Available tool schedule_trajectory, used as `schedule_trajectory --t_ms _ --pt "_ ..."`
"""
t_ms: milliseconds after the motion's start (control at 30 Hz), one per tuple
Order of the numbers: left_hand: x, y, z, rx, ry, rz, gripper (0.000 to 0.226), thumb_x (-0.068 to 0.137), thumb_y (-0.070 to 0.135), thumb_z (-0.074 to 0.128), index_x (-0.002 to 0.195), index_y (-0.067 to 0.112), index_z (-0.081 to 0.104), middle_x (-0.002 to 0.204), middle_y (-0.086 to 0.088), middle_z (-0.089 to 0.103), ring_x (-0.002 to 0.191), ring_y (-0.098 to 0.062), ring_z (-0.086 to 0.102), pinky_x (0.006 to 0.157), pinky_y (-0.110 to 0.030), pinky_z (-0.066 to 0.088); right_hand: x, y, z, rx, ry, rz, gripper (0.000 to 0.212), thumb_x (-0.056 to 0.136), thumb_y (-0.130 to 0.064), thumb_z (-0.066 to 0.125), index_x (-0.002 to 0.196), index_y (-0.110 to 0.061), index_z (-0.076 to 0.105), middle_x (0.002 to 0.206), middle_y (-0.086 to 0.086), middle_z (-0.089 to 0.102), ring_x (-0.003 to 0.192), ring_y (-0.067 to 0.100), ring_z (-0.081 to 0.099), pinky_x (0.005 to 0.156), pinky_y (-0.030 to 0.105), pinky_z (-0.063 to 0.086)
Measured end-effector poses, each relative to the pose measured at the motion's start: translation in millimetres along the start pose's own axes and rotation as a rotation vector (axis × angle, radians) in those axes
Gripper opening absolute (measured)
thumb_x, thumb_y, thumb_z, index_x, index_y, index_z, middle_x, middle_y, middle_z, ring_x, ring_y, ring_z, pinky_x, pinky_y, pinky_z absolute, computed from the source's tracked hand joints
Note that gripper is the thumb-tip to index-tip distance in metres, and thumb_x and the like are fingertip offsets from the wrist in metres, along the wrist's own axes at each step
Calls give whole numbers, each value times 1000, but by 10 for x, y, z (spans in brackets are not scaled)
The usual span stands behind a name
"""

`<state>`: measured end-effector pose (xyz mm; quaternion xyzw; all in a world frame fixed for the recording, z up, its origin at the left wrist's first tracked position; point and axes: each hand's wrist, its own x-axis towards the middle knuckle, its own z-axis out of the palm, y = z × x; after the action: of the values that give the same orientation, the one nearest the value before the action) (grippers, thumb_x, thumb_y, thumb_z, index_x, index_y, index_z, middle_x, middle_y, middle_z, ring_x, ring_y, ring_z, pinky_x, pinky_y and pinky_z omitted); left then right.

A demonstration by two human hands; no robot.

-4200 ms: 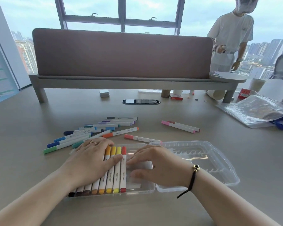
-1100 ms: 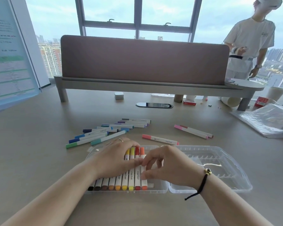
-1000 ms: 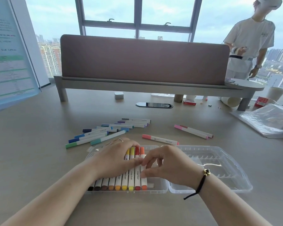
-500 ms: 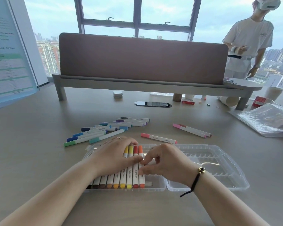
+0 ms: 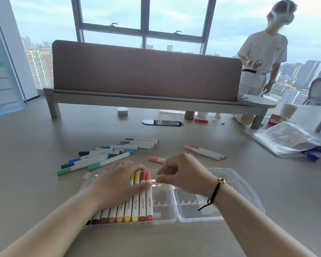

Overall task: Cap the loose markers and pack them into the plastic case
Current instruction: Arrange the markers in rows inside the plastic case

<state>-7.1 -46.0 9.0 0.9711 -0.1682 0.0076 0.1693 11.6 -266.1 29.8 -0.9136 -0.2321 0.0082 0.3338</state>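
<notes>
A clear plastic case (image 5: 168, 218) lies open in front of me. Its left half holds a row of capped markers (image 5: 143, 203), brown through yellow and red to orange. My left hand (image 5: 117, 182) rests flat on that row. My right hand (image 5: 185, 175) hovers over the case's far rim with loosely curled fingers and nothing in them. Just behind it lies a salmon marker (image 5: 156, 159). Blue and green markers (image 5: 93, 160), purple ones (image 5: 139, 142) and a pink pair (image 5: 204, 152) lie loose on the table.
The case's lid half (image 5: 239, 191) lies open to the right. A crumpled plastic bag (image 5: 285, 140) sits at the right. A desk divider (image 5: 146, 71) on a low shelf runs across the back. A person (image 5: 261, 58) stands at the back right.
An orange marker has joined the row beside the red one. My right hand has lifted off that marker and moved toward the case's far rim. My left hand stays on the row.
</notes>
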Motion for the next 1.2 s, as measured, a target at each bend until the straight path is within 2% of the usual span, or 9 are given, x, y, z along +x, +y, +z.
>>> schedule_trajectory --t_ms 167,267,367,500,633,800,933,1100,1200 --pt "-13 -9 13 -5 19 -16 57 85 76 44 134 46 43 117 26 52 99 6 48 77 -17 37 180 183 -78 -231 133 65 14 86 -35 72 92 -23 77 77 -11 69 69 5 59 72 31 55" --pt "-12 -5 8 -27 18 -15 59 85 77 43 135 45 43 121 25 53 104 4 47 82 -21 39 274 280 -64 -349 156 100 26 91 -39 65 110 -23 73 95 -9 70 86 10 59 76 27 48" --pt "9 -15 14 -51 23 -18 65 82 80 41 136 44 44 126 23 54 108 3 49 90 -24 44 381 341 -43 -375 129 165 34 90 -41 66 118 -23 71 104 -2 74 101 16 63 86 32 52" --pt "12 -19 18 -62 16 -5 68 80 83 39 135 44 45 126 22 55 109 3 50 93 -24 45 473 374 -31 -258 70 261 16 87 -37 71 85 -24 80 70 -1 75 54 11 67 54 24 51" --pt "19 -21 9 -58 13 0 68 81 82 40 136 43 45 128 21 55 109 3 50 92 -23 44 515 386 -25 -234 73 282 15 84 -36 74 78 -23 80 64 -2 73 41 7 59 45 21 44" --pt "20 -21 9 -58 4 -5 67 81 82 40 136 44 44 126 22 55 107 3 50 91 -23 45 553 399 -30 -235 76 283 13 81 -38 78 80 -25 81 66 -6 71 55 9 58 48 19 40" --pt "19 -25 9 -56 5 -8 65 82 80 42 137 45 43 126 21 55 106 3 50 90 -22 45 560 426 -101 -185 38 260 19 81 -41 77 91 -24 80 77 -8 72 68 8 62 60 21 47" --pt "16 -29 15 -48 10 -10 60 84 78 43 136 46 43 118 23 55 97 6 52 77 -15 42 636 778 -558 -226 346 346 15 88 -25 64 90 -19 77 91 0 74 85 21 66 77 31 54" --pt "10 -8 2 -46 25 -6 57 86 75 45 135 45 44 117 25 53 94 8 50 68 -10 34 587 1116 -817 -307 317 513 15 87 -18 62 91 -16 77 97 4 73 93 26 65 84 37 56"
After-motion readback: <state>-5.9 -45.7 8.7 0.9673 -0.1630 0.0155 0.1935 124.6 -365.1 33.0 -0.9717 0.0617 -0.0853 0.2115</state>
